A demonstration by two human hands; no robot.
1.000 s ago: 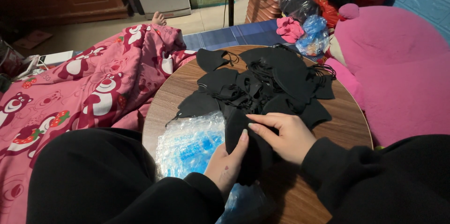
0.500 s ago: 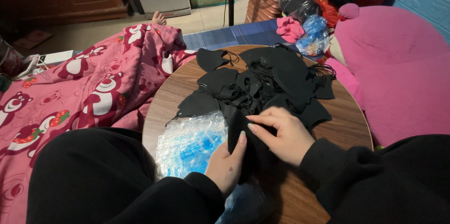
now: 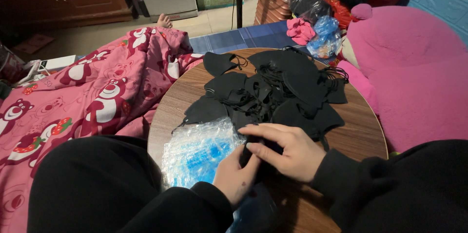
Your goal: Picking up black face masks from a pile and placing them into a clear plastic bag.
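Both hands, left hand (image 3: 237,174) and right hand (image 3: 285,151), pinch one black mask (image 3: 249,151) at the surface's (image 3: 360,130) near edge, beside the clear bag (image 3: 200,152). Folding seems underway; the mask pile (image 3: 278,91) waits mid-surface.

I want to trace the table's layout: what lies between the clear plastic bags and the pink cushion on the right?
Head view: a heap of black face masks on the round wooden table.

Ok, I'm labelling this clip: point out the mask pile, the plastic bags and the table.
mask pile (image 3: 287,87), head view, middle of heap
plastic bags (image 3: 200,152), head view, top bag's centre
table (image 3: 363,128), head view, bare wood at right
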